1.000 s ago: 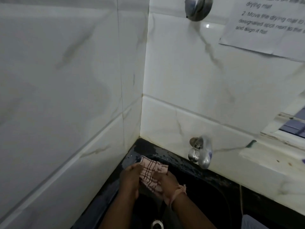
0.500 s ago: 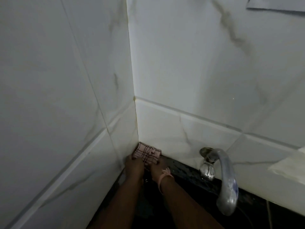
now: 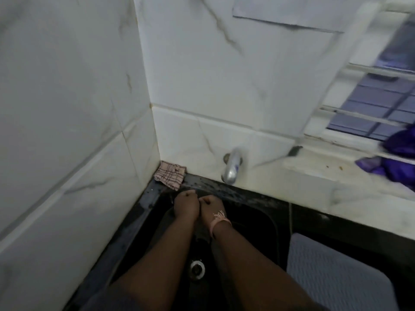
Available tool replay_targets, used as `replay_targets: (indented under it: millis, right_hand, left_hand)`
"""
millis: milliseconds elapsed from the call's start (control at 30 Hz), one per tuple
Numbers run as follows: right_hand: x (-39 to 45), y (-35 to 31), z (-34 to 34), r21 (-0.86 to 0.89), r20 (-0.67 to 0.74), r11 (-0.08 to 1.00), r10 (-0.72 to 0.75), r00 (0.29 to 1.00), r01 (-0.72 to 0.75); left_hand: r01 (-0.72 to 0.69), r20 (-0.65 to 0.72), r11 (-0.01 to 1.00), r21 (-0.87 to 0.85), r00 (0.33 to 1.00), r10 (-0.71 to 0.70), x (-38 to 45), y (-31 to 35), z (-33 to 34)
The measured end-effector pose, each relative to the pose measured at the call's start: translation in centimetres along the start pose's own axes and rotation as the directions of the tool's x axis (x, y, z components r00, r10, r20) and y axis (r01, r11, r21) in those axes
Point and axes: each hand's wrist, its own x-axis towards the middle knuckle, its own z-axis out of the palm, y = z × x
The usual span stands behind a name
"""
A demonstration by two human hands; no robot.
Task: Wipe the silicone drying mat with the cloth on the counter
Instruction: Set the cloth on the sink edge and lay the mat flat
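Note:
The pink checked cloth [image 3: 170, 174] lies crumpled in the far left corner of the black counter, against both tiled walls. My left hand [image 3: 186, 204] and my right hand [image 3: 211, 205] sit side by side over the black sink [image 3: 258, 223], a little below the cloth and apart from it. Both hands have their fingers curled in and hold nothing. A pink band is on my right wrist. The grey silicone drying mat [image 3: 336, 274] lies flat on the counter at the lower right, right of the sink.
A chrome tap [image 3: 232, 169] sticks out of the back wall over the sink. The sink drain [image 3: 197, 267] shows between my forearms. Purple cloth [image 3: 395, 158] lies on the white window ledge at the right. A paper sheet [image 3: 289, 12] hangs on the wall.
The cloth was between both hands, was then pressed into the corner, and now lies there alone. Both hands have pulled back over the sink. The view swung right, showing the mat and window.

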Motion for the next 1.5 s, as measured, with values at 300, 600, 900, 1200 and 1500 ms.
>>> replay_targets:
  millis: [300,600,900,1200,1500]
  right_hand:
    - [-9.8,9.4,-13.1,-0.076,-0.161,0.992,0.09,0.983,-0.103]
    - [-19.5,24.6,-27.4,-0.239,-0.492,0.817,0.364,0.791,-0.525]
    - [-24.5,33.6,-31.5,-0.096,-0.522,0.771,0.5,0.691,-0.63]
    - [-24.7,32.8,-33.3,-0.075,-0.435,0.961,0.21,0.875,-0.268]
    - [-20.9,29.2,-39.1,0.133,-0.61,0.991,0.056,0.791,0.033]
  left_hand:
    - [-0.103,0.245,0.984,0.142,0.967,0.066,-12.5,-4.9,9.1]
    - [-0.361,0.55,0.727,0.584,0.835,-0.028,-23.3,-10.4,17.9]
    - [-0.371,0.426,0.519,0.77,0.905,0.015,-26.4,-14.0,20.0]
    - [-0.35,0.43,0.686,0.638,0.901,0.06,-25.7,-14.2,21.1]
    - [-0.469,0.476,0.871,0.145,0.805,0.354,-26.2,-9.6,23.9]
